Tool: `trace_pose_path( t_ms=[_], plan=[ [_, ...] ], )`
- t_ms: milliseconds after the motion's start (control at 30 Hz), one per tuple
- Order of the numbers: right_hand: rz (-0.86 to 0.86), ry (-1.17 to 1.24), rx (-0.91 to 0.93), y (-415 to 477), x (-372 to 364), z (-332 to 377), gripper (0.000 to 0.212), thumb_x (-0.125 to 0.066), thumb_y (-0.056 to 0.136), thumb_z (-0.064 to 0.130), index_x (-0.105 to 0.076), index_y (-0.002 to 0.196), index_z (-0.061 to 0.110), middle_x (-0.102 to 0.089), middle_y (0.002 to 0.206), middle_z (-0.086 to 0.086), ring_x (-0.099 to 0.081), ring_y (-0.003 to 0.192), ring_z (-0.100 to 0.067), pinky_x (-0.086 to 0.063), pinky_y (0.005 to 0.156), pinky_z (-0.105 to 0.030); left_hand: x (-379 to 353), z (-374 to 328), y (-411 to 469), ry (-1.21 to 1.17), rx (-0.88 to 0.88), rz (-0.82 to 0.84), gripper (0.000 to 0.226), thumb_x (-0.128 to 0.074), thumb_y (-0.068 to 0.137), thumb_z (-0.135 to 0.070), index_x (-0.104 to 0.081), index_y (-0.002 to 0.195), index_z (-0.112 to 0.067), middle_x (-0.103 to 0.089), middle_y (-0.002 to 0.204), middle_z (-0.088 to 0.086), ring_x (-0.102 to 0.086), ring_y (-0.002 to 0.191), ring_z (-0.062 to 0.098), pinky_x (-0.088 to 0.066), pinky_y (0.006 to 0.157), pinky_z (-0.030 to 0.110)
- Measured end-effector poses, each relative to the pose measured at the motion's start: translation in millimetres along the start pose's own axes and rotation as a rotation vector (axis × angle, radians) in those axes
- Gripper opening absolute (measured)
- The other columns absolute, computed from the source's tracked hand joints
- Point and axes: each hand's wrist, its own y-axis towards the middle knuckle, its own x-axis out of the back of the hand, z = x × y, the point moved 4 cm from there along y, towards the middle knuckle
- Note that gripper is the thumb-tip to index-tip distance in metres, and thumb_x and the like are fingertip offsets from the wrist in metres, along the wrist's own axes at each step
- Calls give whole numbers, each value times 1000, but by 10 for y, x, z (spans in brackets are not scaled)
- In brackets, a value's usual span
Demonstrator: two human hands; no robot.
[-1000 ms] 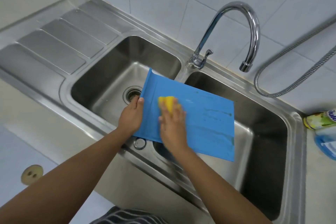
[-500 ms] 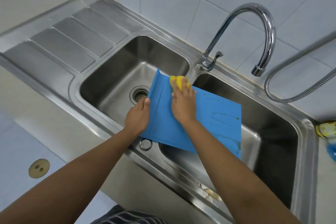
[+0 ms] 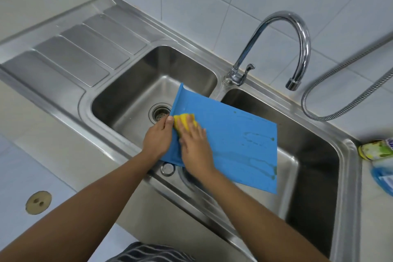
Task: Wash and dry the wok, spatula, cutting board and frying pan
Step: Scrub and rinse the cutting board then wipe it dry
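A thin blue cutting board lies tilted across the divider of the double steel sink, with wet streaks on its right half. My left hand grips the board's left edge, thumb on top. My right hand presses a yellow sponge flat against the board near that left edge, right beside my left thumb. The wok, spatula and frying pan are not in view.
A curved chrome tap stands behind the divider with its spout over the right basin. A metal hose loops along the tiled wall. Dish soap bottles lie on the counter at the right. The ribbed drainboard is at the left.
My right hand slid the sponge from the board's far top edge back down and left, to beside my left thumb. The left hand kept its grip on the board.
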Motion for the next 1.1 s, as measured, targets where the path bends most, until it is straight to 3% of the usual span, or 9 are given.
trace_pose_path(
  t_ms=[233, 400, 467, 667, 733, 833, 933, 1000, 1100],
  plan=[
    [-14, 7, 35, -750, 135, -536, 48, -32, 99, 29, -42, 145, 36, -23, 161, 5, -26, 146, -28, -12, 121, -44, 5, -71, -36, 52, -26, 18, 47, -23, 106, -41, -53, 134, -18, -60, 125, 9, -54, 112, 27, -35, 85, 31],
    [-340, -73, -817, -1106, 526, -1623, 52, -39, 101, 22, -32, 152, 32, -21, 161, -13, -33, 138, -40, -25, 115, -49, 4, -81, -37, 57, -49, 39, 48, -21, 105, -45, -52, 131, -19, -59, 112, 4, -53, 101, 22, -37, 83, 34],
    [-377, -50, -996, -1129, 459, -1517, 55, -42, 101, 21, -28, 153, 28, -18, 160, -18, -31, 137, -43, -26, 111, -49, -4, -98, -41, 70, -49, 35, 47, -21, 105, -45, -53, 128, -19, -56, 105, 1, -55, 99, 23, -37, 81, 34],
    [-93, -36, -117, -639, -87, -196, 58, -34, 100, 29, -17, 152, 48, -9, 165, -4, -16, 147, -29, -6, 121, -41, -12, -142, -57, 189, -74, -12, 46, -21, 105, -44, -53, 127, -19, -63, 111, 9, -57, 97, 31, -36, 77, 35],
    [-101, -32, -5, -522, 39, -376, 56, -36, 100, 28, -24, 150, 48, -16, 164, -2, -23, 145, -28, -11, 121, -42, -15, -142, -56, 195, -75, -17, 47, -21, 105, -44, -53, 127, -18, -63, 111, 9, -53, 90, 27, -35, 76, 34],
    [-232, -77, -232, -475, 322, -1225, 54, -39, 101, 21, -29, 152, 38, -21, 162, -4, -24, 146, -27, -19, 120, -46, -14, -137, -45, 213, -61, -12, 48, -19, 104, -45, -52, 128, -19, -59, 101, 3, -48, 85, 20, -34, 76, 33],
    [-374, 139, -976, -670, 659, -2078, 55, -39, 101, 22, -27, 153, 31, -21, 160, -12, -32, 139, -40, -23, 116, -47, -29, -132, -38, 220, -53, -7, 49, -18, 104, -46, -50, 132, -21, -53, 96, -3, -48, 86, 19, -35, 76, 33],
    [-348, 245, -1264, -660, 717, -2101, 56, -41, 99, 23, -26, 153, 28, -18, 158, -16, -32, 135, -44, -22, 115, -50, -36, -135, -36, 212, -45, -4, 49, -19, 104, -47, -49, 135, -23, -54, 98, -3, -49, 87, 18, -35, 76, 33],
    [-375, 41, -897, -210, 561, -1547, 57, -41, 100, 21, -23, 154, 27, -13, 161, -15, -20, 145, -36, -17, 116, -48, -42, -139, -29, 207, -41, -25, 47, -21, 104, -45, -49, 135, -23, -58, 102, 0, -48, 88, 18, -35, 77, 33]
  ],
)
